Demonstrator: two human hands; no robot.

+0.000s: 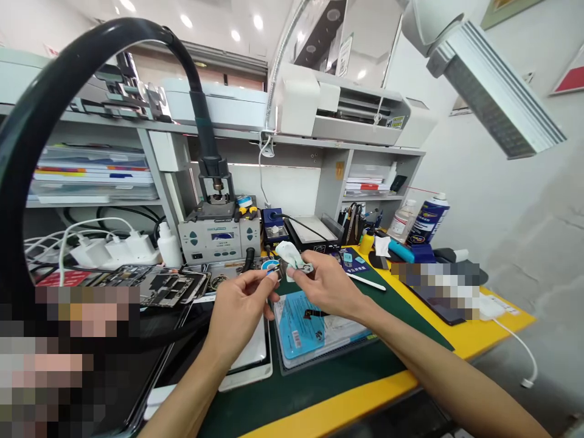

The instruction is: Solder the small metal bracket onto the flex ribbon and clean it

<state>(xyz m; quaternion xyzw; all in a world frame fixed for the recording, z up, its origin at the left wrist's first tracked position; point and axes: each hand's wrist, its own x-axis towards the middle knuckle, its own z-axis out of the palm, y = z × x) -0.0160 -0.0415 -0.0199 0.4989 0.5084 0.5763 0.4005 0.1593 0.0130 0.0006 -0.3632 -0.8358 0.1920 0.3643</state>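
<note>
My right hand (322, 281) pinches a crumpled white tissue (292, 255) above the workbench. Close beside it, the fingertips of my left hand (241, 304) are pressed together on a small dark piece, too small to name. Below both hands lies a blue and clear plastic packet (296, 328), with a small black flex cable (314, 314) on top. A white-framed tablet (249, 365) rests under my left wrist. Near my right wrist a white stick-like tool (367, 281) lies on the green mat (328, 389).
A hot-air rework station (219, 237) stands at the back, its thick black hose (27, 109) arching over the left. Opened device boards (168, 286) lie at left. A blue spray can (429, 219) and a clear bottle (402, 220) stand at right. A lamp (497, 91) hangs upper right.
</note>
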